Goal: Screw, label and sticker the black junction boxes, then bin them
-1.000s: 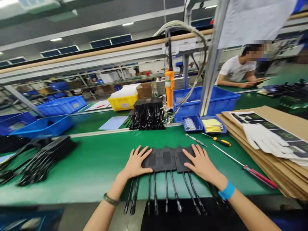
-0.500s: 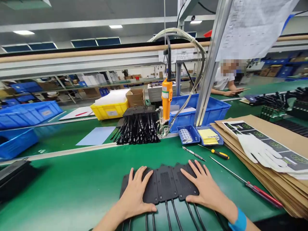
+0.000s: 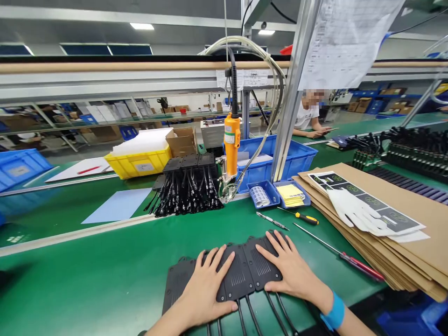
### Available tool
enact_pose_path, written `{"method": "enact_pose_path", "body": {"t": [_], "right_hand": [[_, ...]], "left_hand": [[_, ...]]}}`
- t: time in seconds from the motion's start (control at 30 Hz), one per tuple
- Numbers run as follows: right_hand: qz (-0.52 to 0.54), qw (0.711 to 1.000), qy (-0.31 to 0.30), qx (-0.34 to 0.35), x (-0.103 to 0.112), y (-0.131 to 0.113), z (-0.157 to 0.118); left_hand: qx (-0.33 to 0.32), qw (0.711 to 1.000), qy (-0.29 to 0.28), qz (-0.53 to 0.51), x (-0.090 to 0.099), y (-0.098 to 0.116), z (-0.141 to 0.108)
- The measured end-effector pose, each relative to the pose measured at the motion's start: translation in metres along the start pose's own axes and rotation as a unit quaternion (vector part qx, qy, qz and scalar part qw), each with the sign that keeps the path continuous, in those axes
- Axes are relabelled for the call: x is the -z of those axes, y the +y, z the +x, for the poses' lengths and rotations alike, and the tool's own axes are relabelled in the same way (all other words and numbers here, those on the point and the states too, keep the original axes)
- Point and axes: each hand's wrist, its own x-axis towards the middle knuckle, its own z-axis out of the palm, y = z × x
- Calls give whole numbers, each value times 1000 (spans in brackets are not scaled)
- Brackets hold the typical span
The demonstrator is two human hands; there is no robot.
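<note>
Several flat black plastic boxes (image 3: pixel 238 271) with slotted covers and corner screws lie side by side on the green bench, black cables running from their near edges towards me. My left hand (image 3: pixel 209 284) rests on the boxes left of the middle, its fingers spread and thumb at the near edge. On the right end of the row lies my right hand (image 3: pixel 289 266), palm down with fingers apart; a blue band circles that wrist. Both hands touch the boxes without gripping them. Parts of the boxes are hidden under the fingers.
An orange electric screwdriver (image 3: pixel 231 144) hangs beyond the row, beside a stack of cabled black boxes (image 3: pixel 191 186). Tweezers (image 3: pixel 273 220), a yellow-black screwdriver (image 3: pixel 307 218) and a long red-handled screwdriver (image 3: pixel 362 267) lie near cardboard sheets (image 3: pixel 413 219) topped with a glove. A person sits across, far right.
My left hand has slid a little right across the boxes, baring more of the leftmost box. My right hand stays on the right end. The camera view has turned slightly right.
</note>
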Motion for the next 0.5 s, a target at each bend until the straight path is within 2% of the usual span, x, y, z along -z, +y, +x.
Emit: {"method": "enact_pose_path", "body": {"t": [0.17,0.23,0.3,0.37,0.43,0.5], "right_hand": [[22,1000,-7,-1,1,-1,-1],[26,999,-20,28,9,4,2],[2,998,-7,57,25,13,13],[-38,997,45,58,45,24,33],[-66,992,107,25,66,35,61],[-76,988,137,-9,80,45,92]], "left_hand": [[-1,1000,8,14,3,8,-1],[-10,999,24,26,5,11,-3],[4,997,61,52,5,11,-9],[87,985,120,86,3,8,-20],[223,954,177,96,-4,2,-34],[325,922,198,72,-14,-2,-47]]}}
